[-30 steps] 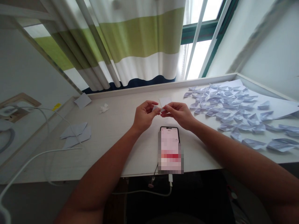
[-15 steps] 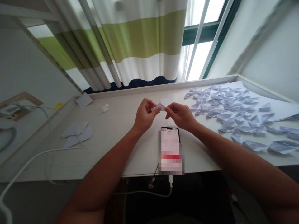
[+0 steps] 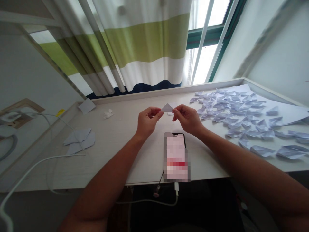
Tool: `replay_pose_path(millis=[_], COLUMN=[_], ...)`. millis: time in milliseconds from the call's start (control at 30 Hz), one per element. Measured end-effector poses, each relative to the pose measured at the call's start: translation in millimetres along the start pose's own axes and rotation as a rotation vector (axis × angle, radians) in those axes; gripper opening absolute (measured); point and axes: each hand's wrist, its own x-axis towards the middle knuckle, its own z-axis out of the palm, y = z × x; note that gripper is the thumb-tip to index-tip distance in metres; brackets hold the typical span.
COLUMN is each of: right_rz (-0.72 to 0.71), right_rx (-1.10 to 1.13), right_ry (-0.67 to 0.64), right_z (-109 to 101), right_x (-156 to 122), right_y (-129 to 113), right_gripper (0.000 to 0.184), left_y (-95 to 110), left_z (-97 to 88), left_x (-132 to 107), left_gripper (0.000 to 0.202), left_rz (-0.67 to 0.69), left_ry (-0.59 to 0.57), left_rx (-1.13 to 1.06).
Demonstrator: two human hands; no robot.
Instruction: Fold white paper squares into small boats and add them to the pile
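Note:
A small white paper folded into a triangle [image 3: 167, 108] is held up between my two hands, its point facing away from me. My left hand [image 3: 148, 120] pinches the left corner between thumb and fingers. The right corner is gripped by my right hand [image 3: 187, 118] in the same way. Part of another white paper lies on the desk just behind the triangle, mostly hidden by it. Below my hands lies a phone [image 3: 176, 154] with its screen lit and partly blurred out.
Many folded paper boats [image 3: 238, 111] cover the right of the desk [image 3: 116, 154], some on a large white sheet [image 3: 287, 109]. Paper squares [image 3: 80, 140] and crumpled tissue [image 3: 108, 113] lie left. A white cable [image 3: 36, 161] crosses the left side; another hangs from the phone.
The paper now shows as a flat triangle, stretched between the fingertips. My left hand has shifted slightly left, away from the right one.

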Motion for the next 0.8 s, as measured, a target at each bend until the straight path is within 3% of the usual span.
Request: replay_pose_path(millis=[133,333,667,800], right_rz=[0.010,0.000,0.098,0.123], right_rx=[-0.004,-0.016,0.195,0.300], right_ry=[0.010,-0.033,-0.040,-0.027], right_z=[0.7,2.0,5.8,8.4], right_x=[0.1,-1.0,1.4,2.4], right_y=[1.2,1.4,8.3,7.1], right_gripper=[0.049,0.045,0.053,0.057], left_y=[2.2,1.0,0.8,1.0], left_z=[-0.3,-1.0,-2.6,1.1], left_x=[-1.0,-1.9,3.9,2.7], left_gripper=[0.024,0.031,0.033,0.046], left_rz=[0.003,-0.168,-0.040,-0.091], left_ry=[0.000,-0.113,-0.001,0.072], left_rx=[0.012,-0.055,-0.107,-0.210])
